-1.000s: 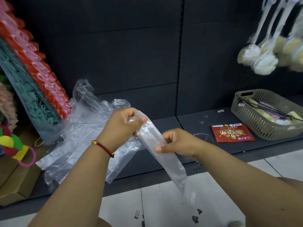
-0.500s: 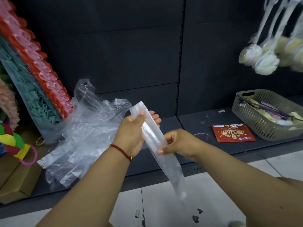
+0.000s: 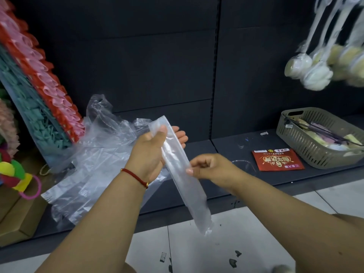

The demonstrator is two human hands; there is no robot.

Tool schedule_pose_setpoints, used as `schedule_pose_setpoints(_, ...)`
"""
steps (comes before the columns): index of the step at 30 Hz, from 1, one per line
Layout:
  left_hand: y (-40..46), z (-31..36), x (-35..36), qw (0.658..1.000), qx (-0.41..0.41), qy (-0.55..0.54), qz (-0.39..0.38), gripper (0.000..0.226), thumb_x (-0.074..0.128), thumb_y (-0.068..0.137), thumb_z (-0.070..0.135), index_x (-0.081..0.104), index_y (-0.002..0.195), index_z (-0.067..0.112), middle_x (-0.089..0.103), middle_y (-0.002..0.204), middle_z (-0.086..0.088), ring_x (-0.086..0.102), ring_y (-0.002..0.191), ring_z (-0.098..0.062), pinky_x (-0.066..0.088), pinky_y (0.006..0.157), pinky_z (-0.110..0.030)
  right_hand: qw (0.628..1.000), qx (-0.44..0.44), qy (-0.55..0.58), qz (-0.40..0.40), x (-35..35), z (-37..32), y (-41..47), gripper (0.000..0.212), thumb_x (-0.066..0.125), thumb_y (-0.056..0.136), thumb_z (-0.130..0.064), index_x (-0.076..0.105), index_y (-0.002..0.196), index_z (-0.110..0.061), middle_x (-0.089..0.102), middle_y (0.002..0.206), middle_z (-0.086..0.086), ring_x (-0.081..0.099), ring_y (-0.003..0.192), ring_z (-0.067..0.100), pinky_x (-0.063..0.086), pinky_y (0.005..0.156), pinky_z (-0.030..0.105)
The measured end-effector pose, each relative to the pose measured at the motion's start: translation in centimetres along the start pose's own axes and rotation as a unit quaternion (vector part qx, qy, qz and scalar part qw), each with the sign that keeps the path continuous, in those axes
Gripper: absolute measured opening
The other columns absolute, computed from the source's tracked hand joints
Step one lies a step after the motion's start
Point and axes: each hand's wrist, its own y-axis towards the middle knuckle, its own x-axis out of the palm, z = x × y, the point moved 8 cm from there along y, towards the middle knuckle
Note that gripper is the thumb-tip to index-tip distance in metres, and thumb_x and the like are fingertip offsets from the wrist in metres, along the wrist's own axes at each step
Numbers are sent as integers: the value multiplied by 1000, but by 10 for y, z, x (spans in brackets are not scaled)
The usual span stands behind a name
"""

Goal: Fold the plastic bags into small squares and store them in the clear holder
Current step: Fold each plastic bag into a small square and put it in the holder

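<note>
My left hand (image 3: 151, 152) grips the upper part of a plastic bag (image 3: 182, 170) folded lengthwise into a long narrow strip: thumb pressed on its near face close to the top end, fingers wrapped behind with tips showing past the far edge. A red cord bracelet (image 3: 136, 177) sits on that wrist.

My right hand (image 3: 208, 167) pinches the strip's right edge about midway down, between thumb and curled fingers. The strip runs diagonally from upper left to lower right; its free lower end hangs over the tiled floor (image 3: 246, 233), touching nothing.

A loose pile of clear plastic bags (image 3: 94, 164) lies on the dark shelf (image 3: 222, 144) to the left, behind my left forearm, part of it spilling over the front edge.

The clear holder (image 3: 245, 164) sits on the shelf just past my right hand; only its transparent rim is discernible, contents cannot be told.

Beside the holder to the right, a red packet (image 3: 276, 159) lies flat. Further right, a grey-green slotted basket (image 3: 315, 146) holds mixed items.

Left side: a leaning display of red, pink and teal pieces (image 3: 39, 91). Upper right: pale sponges on handles (image 3: 315, 73) hanging, blurred
</note>
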Motion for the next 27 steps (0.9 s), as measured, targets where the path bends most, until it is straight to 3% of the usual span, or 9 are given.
schedule_pose_setpoints(2, 1, 0, 4, 1000, -1, 1, -11, 32, 40, 104, 28, 62, 110, 5, 74, 105, -10, 70, 103, -23, 58, 85, -33, 998, -17, 32, 43, -6, -5, 2, 5, 76, 83, -15, 73, 81, -11, 73, 79, -1, 67, 75, 10, 56, 78, 23)
schedule_pose_setpoints(4, 2, -3, 5, 999, -18, -32, -8, 37, 42, 101, 35, 63, 110, 5, 74, 106, -10, 70, 103, -21, 58, 86, -36, 995, -19, 64, 76, -11, -3, 5, 11, 76, 82, -12, 72, 72, -12, 71, 71, -2, 64, 70, 10, 56, 76, 26)
schedule_pose_setpoints(7, -1, -20, 9, 997, -79, -1, -15, 46, 55, 89, 46, 67, 111, 7, 73, 96, -9, 71, 87, -18, 58, 76, -32, 986, -13, 120, 115, -19, 1, 8, 12, 77, 81, -15, 73, 72, -9, 72, 80, 13, 64, 78, 19, 55, 90, 42)
schedule_pose_setpoints(10, -11, -45, 17, 983, -137, 116, -30, 22, 65, 90, 31, 70, 94, 10, 73, 86, -5, 68, 78, -15, 53, 74, -28, 980, -11, 142, 141, -26, 2, 7, 17, 75, 83, -15, 71, 82, 1, 69, 93, 27, 63, 82, 27, 52, 94, 49)
schedule_pose_setpoints(12, -10, -50, 14, 980, -131, 153, 8, 15, 67, 91, 21, 69, 88, 6, 73, 84, -8, 66, 80, -19, 53, 80, -32, 976, -11, 143, 164, -30, 1, 6, 16, 74, 85, -13, 71, 83, 3, 68, 94, 27, 62, 80, 25, 53, 92, 45)
schedule_pose_setpoints(16, -9, -48, 11, 977, -120, 172, 45, 31, 68, 90, 22, 67, 97, -8, 70, 95, -24, 59, 84, -26, 49, 98, -48, 972, 7, 162, 168, -28, 5, 7, 19, 70, 88, -17, 71, 87, 1, 72, 93, 20, 65, 80, 23, 54, 87, 37)
schedule_pose_setpoints(21, -10, -52, 12, 982, -128, 129, 58, 15, 65, 93, 20, 68, 84, 8, 70, 82, -7, 63, 82, -21, 52, 89, -38, 974, 15, 162, 157, -28, 4, 6, 15, 66, 91, -18, 73, 89, -4, 73, 92, 14, 69, 85, 25, 58, 85, 35)
schedule_pose_setpoints(24, -10, -53, 13, 985, -126, 100, 59, 14, 65, 93, 19, 70, 87, 7, 71, 84, -7, 64, 83, -22, 52, 91, -39, 974, 15, 154, 166, -30, 2, 4, 11, 67, 90, -17, 73, 85, -8, 74, 89, 10, 69, 82, 21, 59, 82, 33)
schedule_pose_setpoints(27, -10, -49, 13, 988, -103, 103, 53, 20, 67, 91, 26, 73, 95, 7, 74, 95, -8, 66, 95, -27, 48, 98, -44, 973, 9, 152, 171, -32, -1, 3, 12, 66, 91, -14, 72, 88, -5, 73, 82, 7, 66, 70, 10, 54, 65, 20)
